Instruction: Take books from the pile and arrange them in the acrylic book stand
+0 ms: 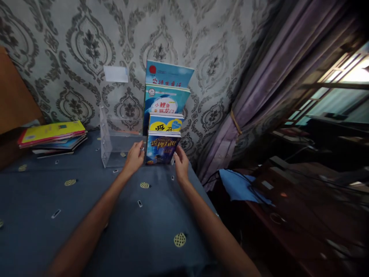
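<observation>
Left hand (135,157) and right hand (181,164) are apart, pressed on opposite side edges of the front book (162,147). It stands upright in the lowest tier of the clear acrylic rack (107,143) on the bench (86,215). Risk: uneven side pressure may tilt it forward, dragging the books behind (165,100).

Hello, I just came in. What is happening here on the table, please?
A person stands books upright in a clear acrylic rack on a table with a blue cloth. The left hand and the right hand hold the front book by its two sides. Three more books rise behind it. A stack of books lies at the left.
</observation>
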The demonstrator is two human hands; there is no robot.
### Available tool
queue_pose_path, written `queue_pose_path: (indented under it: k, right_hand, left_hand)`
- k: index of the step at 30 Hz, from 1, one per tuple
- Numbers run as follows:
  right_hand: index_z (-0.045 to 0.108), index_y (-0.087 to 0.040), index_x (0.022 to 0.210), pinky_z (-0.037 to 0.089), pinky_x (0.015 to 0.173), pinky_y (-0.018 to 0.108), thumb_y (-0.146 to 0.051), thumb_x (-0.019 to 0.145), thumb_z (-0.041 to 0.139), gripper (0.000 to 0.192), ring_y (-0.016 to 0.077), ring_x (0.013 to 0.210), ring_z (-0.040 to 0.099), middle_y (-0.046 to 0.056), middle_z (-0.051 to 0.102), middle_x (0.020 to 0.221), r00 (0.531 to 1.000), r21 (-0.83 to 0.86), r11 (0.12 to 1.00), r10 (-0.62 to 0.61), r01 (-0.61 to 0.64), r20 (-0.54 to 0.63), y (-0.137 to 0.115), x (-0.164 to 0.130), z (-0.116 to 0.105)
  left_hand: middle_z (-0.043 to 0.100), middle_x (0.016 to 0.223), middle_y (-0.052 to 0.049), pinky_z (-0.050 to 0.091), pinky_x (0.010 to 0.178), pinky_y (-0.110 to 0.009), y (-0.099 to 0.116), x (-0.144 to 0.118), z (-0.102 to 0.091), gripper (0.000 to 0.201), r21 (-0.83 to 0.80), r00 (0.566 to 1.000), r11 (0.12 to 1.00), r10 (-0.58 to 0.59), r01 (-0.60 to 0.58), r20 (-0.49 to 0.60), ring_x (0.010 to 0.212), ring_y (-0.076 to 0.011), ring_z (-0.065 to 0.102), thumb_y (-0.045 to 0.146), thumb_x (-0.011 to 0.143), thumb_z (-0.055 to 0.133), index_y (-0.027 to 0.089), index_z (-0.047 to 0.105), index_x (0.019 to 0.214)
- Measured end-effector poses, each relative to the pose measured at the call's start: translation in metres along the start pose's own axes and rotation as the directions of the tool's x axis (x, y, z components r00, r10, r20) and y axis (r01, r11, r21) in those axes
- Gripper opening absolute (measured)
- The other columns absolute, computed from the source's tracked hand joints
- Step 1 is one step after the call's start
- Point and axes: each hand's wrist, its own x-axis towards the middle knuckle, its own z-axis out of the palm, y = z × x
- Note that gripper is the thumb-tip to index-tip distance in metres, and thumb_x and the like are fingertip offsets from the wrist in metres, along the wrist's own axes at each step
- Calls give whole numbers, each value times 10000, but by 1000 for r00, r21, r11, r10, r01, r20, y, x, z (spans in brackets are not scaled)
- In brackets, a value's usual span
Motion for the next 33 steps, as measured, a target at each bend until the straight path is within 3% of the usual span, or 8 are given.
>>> queue_pose_path:
  k: [8, 13, 16, 20, 25, 33]
  right_hand:
    - [640, -155, 1295, 437, 1118, 484, -323, 830, 572, 499, 281, 1275, 604, 132, 656, 1369, 999, 6, 1000, 9, -10, 47, 9, -14, -4]
    - [616, -159, 1312, 437, 1109, 480, -317, 831, 556, 509, 279, 1286, 591, 135, 638, 1390, 998, -91, 996, 2, 4, 61, 21, -28, -15]
    - [635, -167, 1249, 462, 1079, 478, -321, 827, 537, 460, 276, 1235, 619, 134, 682, 1314, 998, -190, 982, 0, 13, 69, 32, -35, -19]
    - [658, -163, 1160, 506, 1015, 466, -361, 801, 526, 430, 280, 1117, 674, 140, 732, 1187, 981, -328, 944, 90, -28, 173, 46, -41, -19]
    - [709, -165, 1060, 529, 958, 470, -413, 804, 517, 404, 293, 1024, 693, 132, 761, 1083, 933, -498, 867, 156, 29, 325, 44, -43, -18]
    - [747, -196, 943, 524, 971, 462, -393, 816, 500, 340, 293, 1071, 681, 124, 756, 1120, 922, -618, 775, 132, 133, 364, 36, -42, -17]
  left_hand:
    - [676, 1145, -104, 509, 1028, -431, -2, -17, 14, 547, -2, 995, 999, 53, -53, 85, 1093, -236, 645, 88, 831, 443, 164, 559, 1360]
    - [648, 1205, -118, 497, 1039, -415, -13, -44, 4, 505, 56, 983, 987, 145, -152, 110, 1143, -230, 614, 93, 908, 403, 153, 516, 1397]
    - [635, 1229, -108, 478, 1054, -416, -23, -73, -8, 494, 137, 956, 965, 190, -224, 223, 1157, -227, 588, 49, 909, 387, 180, 540, 1361]
    - [621, 1264, -111, 469, 1035, -412, -30, -103, -17, 420, 255, 881, 920, 162, -298, 445, 1159, -237, 565, 21, 892, 436, 182, 604, 1242]
    - [624, 1242, -109, 456, 1000, -407, -24, -105, -19, 261, 332, 833, 881, 114, -336, 542, 1135, -254, 556, 72, 934, 477, 149, 633, 1129]
    - [625, 1164, -115, 445, 957, -404, -25, -104, -20, 242, 333, 823, 869, 135, -366, 552, 1115, -260, 548, 41, 921, 467, 133, 622, 1083]
